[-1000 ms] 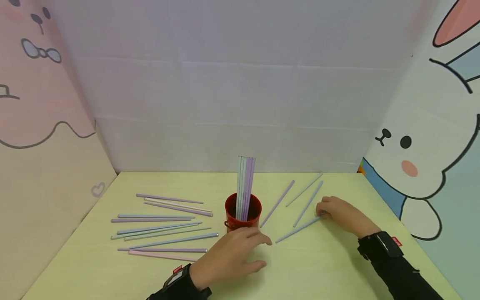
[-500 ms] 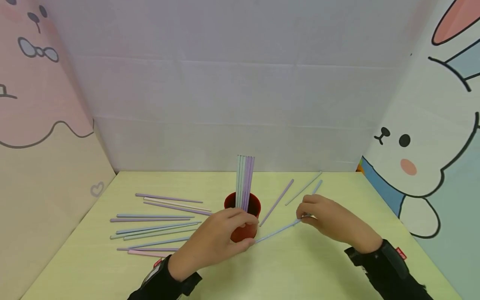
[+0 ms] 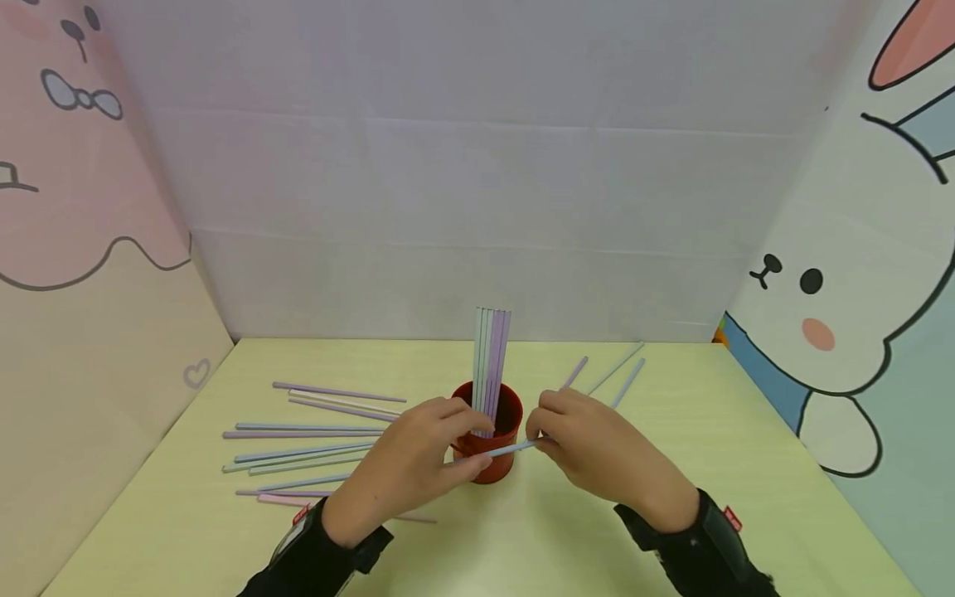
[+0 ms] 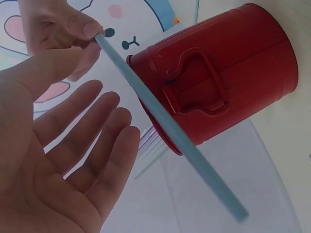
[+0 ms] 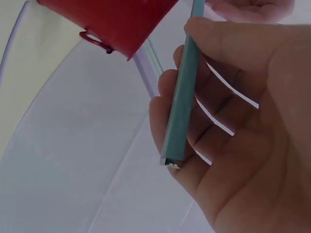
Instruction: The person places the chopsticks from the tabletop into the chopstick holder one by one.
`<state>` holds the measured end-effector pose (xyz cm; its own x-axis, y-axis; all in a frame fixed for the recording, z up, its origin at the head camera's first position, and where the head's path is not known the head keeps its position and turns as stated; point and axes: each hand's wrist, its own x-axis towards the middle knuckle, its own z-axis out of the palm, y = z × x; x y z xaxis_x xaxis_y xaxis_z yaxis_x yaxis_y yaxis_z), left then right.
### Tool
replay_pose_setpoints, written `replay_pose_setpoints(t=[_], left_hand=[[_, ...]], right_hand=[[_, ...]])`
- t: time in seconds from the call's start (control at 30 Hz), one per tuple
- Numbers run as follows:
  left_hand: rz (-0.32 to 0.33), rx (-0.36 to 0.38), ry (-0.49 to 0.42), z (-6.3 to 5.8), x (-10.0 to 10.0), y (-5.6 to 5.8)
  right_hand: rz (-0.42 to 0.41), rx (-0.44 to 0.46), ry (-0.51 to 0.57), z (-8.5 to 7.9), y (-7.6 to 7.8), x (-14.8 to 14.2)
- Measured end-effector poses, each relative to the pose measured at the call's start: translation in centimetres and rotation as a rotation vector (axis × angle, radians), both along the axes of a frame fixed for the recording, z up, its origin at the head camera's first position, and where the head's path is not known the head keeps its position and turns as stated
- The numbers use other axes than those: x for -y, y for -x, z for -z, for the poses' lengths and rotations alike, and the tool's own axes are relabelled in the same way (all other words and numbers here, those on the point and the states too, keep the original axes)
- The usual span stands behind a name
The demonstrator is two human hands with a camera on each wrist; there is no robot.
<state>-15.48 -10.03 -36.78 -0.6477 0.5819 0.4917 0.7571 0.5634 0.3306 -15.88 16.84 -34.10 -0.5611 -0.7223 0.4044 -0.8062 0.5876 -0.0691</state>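
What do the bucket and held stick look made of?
Bucket: likely painted metal, red with a soft sheen; fine seam and ridged bands show. Stick: perhaps paper, matte blue-green, going by its flat faces and pale, uneven end; plastic possible.

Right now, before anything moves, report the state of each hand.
Left hand: open, gripping nothing.
Right hand: holding a light blue stick between thumb and fingers.

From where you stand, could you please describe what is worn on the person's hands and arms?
The left hand and right hand are ungloved. Black sleeves run up to broad black wrist straps, each with a small red tag.
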Motion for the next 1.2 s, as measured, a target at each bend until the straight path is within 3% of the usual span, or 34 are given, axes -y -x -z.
replay_pose_setpoints(t=[0.3, 0.8, 1.03, 1.2], left_hand=[[-0.015, -0.083, 0.016, 0.2, -0.2, 0.4], [-0.027, -0.092, 0.021, 0.4, -0.5, 0.4], [-0.049, -0.094, -0.01, 0.0, 0.5, 1.0], [-0.126, -0.109, -0.072, -0.4, 1.4, 1.5]], right_hand=[[0.01, 0.027, 0.048, -0.2, -0.2, 2.8], [-0.011, 0.068, 0.09, 0.2, 0.0, 3.5], [0.007, 0.318, 0.304, 0.5, 1.3, 2.6], [0.083, 0.508, 0.467, 1.3, 2.6, 2.3]])
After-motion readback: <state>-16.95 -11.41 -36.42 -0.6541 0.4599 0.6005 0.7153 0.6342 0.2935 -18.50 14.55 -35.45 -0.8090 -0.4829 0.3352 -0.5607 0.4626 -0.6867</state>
